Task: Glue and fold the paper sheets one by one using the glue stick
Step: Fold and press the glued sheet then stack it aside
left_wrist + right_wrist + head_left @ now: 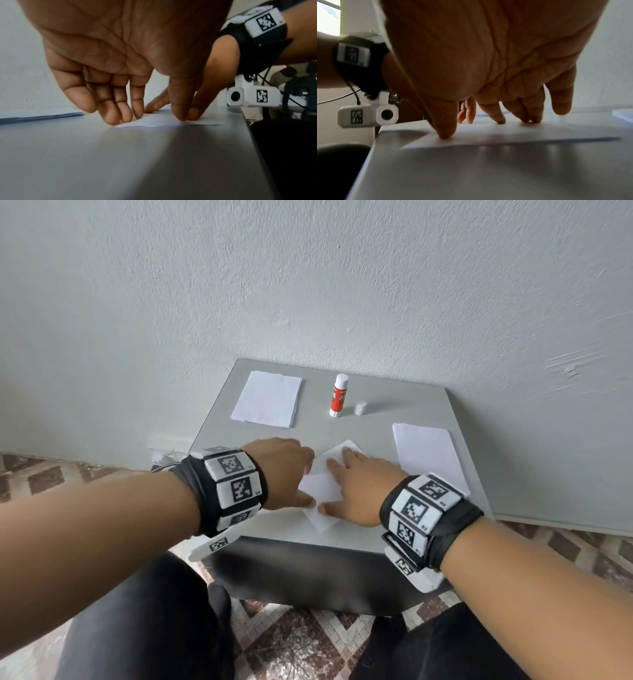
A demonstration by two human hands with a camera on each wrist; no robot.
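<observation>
A white paper sheet [322, 486] lies askew near the front edge of the grey table [342, 429]. Both hands press it flat. My left hand [291, 474] bears on its left side, thumb and fingertips [126, 117] down on the paper [163, 122]. My right hand [349, 491] covers its right side, with the thumb [445, 134] and fingers straight on the sheet [513, 138]. The red and white glue stick [339, 396] stands uncapped at the back of the table. Its white cap [360, 408] sits just to its right.
A stack of white sheets [267, 399] lies at the back left of the table. Another pile of white paper [430, 455] lies at the right edge. A pale wall [308, 285] rises right behind the table. Patterned carpet [301, 642] and my dark trousers [147, 628] are below.
</observation>
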